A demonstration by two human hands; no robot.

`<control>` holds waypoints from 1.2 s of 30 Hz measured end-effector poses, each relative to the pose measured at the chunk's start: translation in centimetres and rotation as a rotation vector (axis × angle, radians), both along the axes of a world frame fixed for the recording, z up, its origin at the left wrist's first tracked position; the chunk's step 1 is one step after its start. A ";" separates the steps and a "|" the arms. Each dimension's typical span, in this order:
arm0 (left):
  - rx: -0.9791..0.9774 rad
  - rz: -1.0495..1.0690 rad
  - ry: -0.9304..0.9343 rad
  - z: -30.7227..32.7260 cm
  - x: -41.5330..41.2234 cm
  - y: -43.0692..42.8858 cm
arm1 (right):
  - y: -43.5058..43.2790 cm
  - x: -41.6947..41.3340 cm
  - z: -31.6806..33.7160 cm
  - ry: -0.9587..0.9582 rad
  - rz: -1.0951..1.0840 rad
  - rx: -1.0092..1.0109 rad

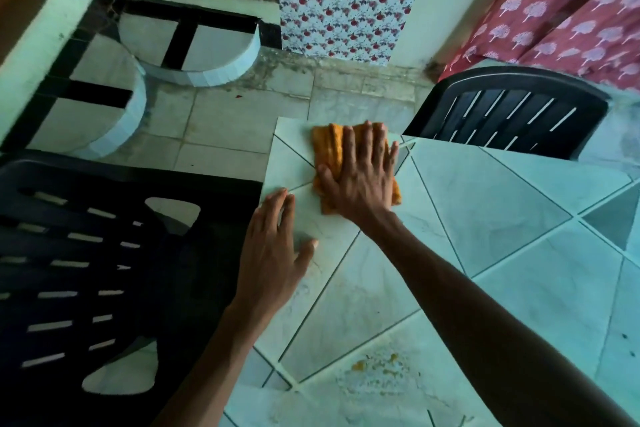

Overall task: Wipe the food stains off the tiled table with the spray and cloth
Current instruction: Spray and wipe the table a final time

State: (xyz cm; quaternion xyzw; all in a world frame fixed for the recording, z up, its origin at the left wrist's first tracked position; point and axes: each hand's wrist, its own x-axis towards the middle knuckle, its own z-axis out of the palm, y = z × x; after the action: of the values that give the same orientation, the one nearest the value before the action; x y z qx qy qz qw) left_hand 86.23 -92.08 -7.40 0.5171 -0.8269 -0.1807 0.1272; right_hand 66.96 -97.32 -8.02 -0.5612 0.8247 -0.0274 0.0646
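Note:
An orange cloth lies flat near the far left corner of the pale tiled table. My right hand presses down on the cloth with fingers spread. My left hand rests palm down on the table's left edge, holding nothing. Yellowish food stains with crumbs sit on the tile close to me, under my right forearm. No spray bottle is in view.
A dark plastic chair stands against the table's left side. Another dark chair stands at the far edge. Tiled round steps and a floral panel lie beyond on the floor.

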 end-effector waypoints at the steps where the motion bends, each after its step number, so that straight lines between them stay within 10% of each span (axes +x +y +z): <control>1: 0.009 0.003 0.002 -0.1 0.1 0.0 | -0.1 0.7 -0.1 -0.002 0.050 -0.013; 10: 0.012 0.012 0.049 0.0 0.2 0.1 | 13.9 -7.8 1.0 -0.025 0.442 0.033; 16: 0.042 0.063 0.026 0.4 0.3 1.6 | 1.7 -6.1 0.6 -0.037 -0.046 0.036; 23: 0.125 0.142 -0.021 1.0 2.4 4.9 | -7.0 6.5 1.4 -0.083 0.394 0.088; 36: 0.267 0.114 0.030 2.5 5.5 12.0 | 19.8 6.1 0.4 -0.070 0.478 0.039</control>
State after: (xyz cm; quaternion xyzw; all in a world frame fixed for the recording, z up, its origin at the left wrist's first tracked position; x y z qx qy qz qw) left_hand 91.68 -80.13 -4.89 0.5729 -0.7629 -0.2890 0.0796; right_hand 73.10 -77.55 -7.64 -0.7379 0.6660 -0.0147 0.1087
